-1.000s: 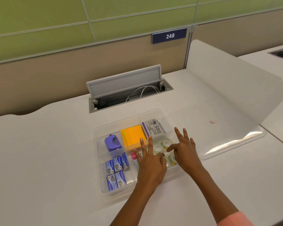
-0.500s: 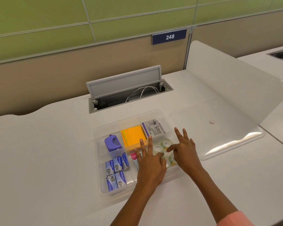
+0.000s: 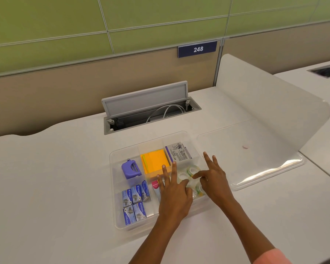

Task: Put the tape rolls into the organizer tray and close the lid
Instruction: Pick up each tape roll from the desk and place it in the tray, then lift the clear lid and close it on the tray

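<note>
Resting on the white table (image 3: 46,187), the clear organizer tray (image 3: 120,224) stands uncovered, its transparent lid (image 3: 255,159) lying flat on the table just to the right of it. Both hands are inside the tray's front-right compartment, over the tape rolls (image 3: 191,171). The left hand (image 3: 174,199) has its fingers spread, two stretched forward, thumb and forefinger curled down at a roll. The right hand (image 3: 213,182) likewise has two fingers extended, its forefinger bent toward the rolls. Whether either hand actually grips a roll cannot be told; the contact is hidden. At least three clear rolls are visible in that compartment, partly covered by the hands. Other compartments hold a purple hole punch (image 3: 131,169), orange sticky notes (image 3: 154,161), a printed packet (image 3: 178,153) and blue staple boxes (image 3: 134,202). Behind the tray, a cable hatch (image 3: 147,100) in the table stands open.
</note>
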`<state>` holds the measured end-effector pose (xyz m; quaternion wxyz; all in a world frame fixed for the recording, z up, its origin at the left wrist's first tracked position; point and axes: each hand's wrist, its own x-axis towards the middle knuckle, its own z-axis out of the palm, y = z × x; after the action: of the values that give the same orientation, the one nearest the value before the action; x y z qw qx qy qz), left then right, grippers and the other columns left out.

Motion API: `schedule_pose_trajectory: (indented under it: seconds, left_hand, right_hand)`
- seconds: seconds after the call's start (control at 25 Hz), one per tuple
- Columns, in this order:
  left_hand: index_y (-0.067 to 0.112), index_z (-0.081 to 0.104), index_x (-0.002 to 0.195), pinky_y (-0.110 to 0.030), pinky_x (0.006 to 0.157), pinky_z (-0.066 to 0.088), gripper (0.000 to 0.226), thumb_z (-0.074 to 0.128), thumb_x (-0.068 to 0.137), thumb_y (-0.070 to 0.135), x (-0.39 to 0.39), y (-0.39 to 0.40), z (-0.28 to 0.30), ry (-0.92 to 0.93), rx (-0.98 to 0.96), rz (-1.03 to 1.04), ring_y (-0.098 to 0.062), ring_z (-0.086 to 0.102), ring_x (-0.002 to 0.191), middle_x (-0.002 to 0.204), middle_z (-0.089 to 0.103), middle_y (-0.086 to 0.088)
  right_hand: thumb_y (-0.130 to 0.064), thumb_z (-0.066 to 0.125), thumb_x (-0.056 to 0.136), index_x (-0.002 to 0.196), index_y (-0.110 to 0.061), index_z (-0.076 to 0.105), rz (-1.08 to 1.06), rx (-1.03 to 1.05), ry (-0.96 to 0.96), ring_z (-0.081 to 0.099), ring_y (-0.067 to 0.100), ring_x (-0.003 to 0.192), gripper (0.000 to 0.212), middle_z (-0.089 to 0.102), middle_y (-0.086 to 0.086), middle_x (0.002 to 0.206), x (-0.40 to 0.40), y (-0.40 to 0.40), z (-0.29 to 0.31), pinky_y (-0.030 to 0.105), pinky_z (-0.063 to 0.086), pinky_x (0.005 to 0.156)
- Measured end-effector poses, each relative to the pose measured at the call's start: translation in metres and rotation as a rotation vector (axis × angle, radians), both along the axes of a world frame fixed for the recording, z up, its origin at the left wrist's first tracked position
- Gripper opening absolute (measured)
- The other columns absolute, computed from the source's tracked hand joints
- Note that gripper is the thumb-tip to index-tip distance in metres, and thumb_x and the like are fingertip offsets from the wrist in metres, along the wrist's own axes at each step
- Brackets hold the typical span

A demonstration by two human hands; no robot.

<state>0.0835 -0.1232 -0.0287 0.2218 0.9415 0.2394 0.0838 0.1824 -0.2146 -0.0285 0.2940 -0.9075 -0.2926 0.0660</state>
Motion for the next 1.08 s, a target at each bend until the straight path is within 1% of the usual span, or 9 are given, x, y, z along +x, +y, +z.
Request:
schedule_pose_trajectory:
  seconds: [0.08,0.16,0.28,0.44,0.6,0.68,0.76,0.92,1.08]
  left_hand:
    - [0.028,0.055,0.121,-0.044,0.106,-0.019,0.056,0.018,0.083,0.046,-0.001,0.001,-0.002,-0.017,0.021,-0.015,-0.027,-0.028,0.132,0.154,-0.006,-0.003]
    - [0.029,0.05,0.125,-0.044,0.106,-0.019,0.07,0.006,0.075,0.05,-0.001,0.003,-0.003,-0.018,0.032,-0.031,-0.029,-0.028,0.133,0.154,-0.006,-0.004]
    - [0.028,0.041,0.133,-0.046,0.107,-0.016,0.076,0.001,0.071,0.05,0.0,0.002,-0.003,0.0,0.051,-0.031,-0.031,-0.026,0.133,0.155,-0.006,-0.005]
    - [0.029,0.022,0.14,-0.047,0.109,-0.015,0.08,-0.005,0.068,0.05,-0.002,0.003,-0.001,0.063,0.059,-0.039,-0.032,-0.026,0.135,0.154,-0.011,-0.005]
    - [0.029,0.015,0.141,-0.043,0.109,-0.015,0.082,-0.004,0.067,0.059,-0.001,0.004,0.0,0.038,0.017,-0.039,-0.027,-0.029,0.133,0.155,-0.011,-0.006]
    - [0.027,0.019,0.141,-0.04,0.11,-0.015,0.092,-0.004,0.065,0.074,-0.001,0.006,0.0,-0.033,-0.041,-0.037,-0.023,-0.028,0.133,0.155,-0.005,-0.006]
    - [0.026,0.023,0.139,-0.037,0.111,-0.013,0.103,-0.012,0.059,0.081,-0.002,0.008,0.001,-0.122,-0.107,-0.028,-0.02,-0.025,0.134,0.155,0.0,-0.005]
    - [0.029,0.024,0.139,-0.034,0.111,-0.011,0.094,-0.003,0.065,0.08,-0.009,0.015,0.01,-0.193,-0.138,-0.032,-0.02,-0.018,0.14,0.156,0.002,-0.002]
    - [0.027,0.026,0.138,-0.033,0.111,-0.01,0.094,-0.005,0.067,0.079,-0.017,0.026,0.017,-0.221,-0.122,-0.047,-0.02,-0.016,0.141,0.156,0.003,-0.003]
  right_hand:
    - [-0.004,0.057,0.085,0.098,-0.017,0.07,-0.038,0.164,0.068,0.026,0.028,0.141,0.023,0.028,0.01,0.152,0.0,-0.005,0.01,0.041,0.028,0.112]
    - [-0.007,0.057,0.085,0.108,-0.014,0.064,-0.128,0.274,0.039,0.042,0.027,0.131,0.025,0.04,0.013,0.146,0.005,-0.015,0.019,0.031,0.034,0.103]
    - [-0.013,0.059,0.086,0.115,-0.011,0.058,-0.304,0.22,-0.004,0.053,0.031,0.116,0.029,0.055,0.016,0.126,0.022,-0.031,0.014,0.036,0.042,0.096]
    - [-0.025,0.068,0.08,0.112,-0.007,0.058,-0.326,-0.088,0.048,0.054,0.035,0.103,0.038,0.059,0.017,0.108,0.026,-0.044,-0.004,0.046,0.047,0.087]
    - [-0.02,0.066,0.079,0.094,-0.007,0.062,-0.308,-0.109,0.051,0.058,0.032,0.09,0.021,0.063,0.011,0.097,0.022,-0.045,-0.008,0.04,0.049,0.075]
    - [-0.013,0.061,0.079,0.084,-0.007,0.064,-0.301,-0.166,0.033,0.06,0.033,0.085,0.008,0.068,0.012,0.091,0.024,-0.044,-0.005,0.037,0.049,0.07]
    - [-0.008,0.06,0.075,0.08,-0.006,0.064,-0.3,-0.207,0.014,0.059,0.036,0.081,0.007,0.067,0.014,0.089,0.028,-0.044,0.001,0.034,0.044,0.064]
    - [0.002,0.057,0.071,0.079,0.004,0.054,-0.278,-0.2,-0.2,0.052,0.035,0.071,0.009,0.06,0.021,0.085,0.029,-0.046,0.019,0.032,0.031,0.057]
    - [0.013,0.054,0.07,0.078,0.003,0.052,-0.271,-0.039,-0.4,0.053,0.039,0.075,0.014,0.056,0.024,0.083,0.032,-0.049,0.053,0.033,0.03,0.059]
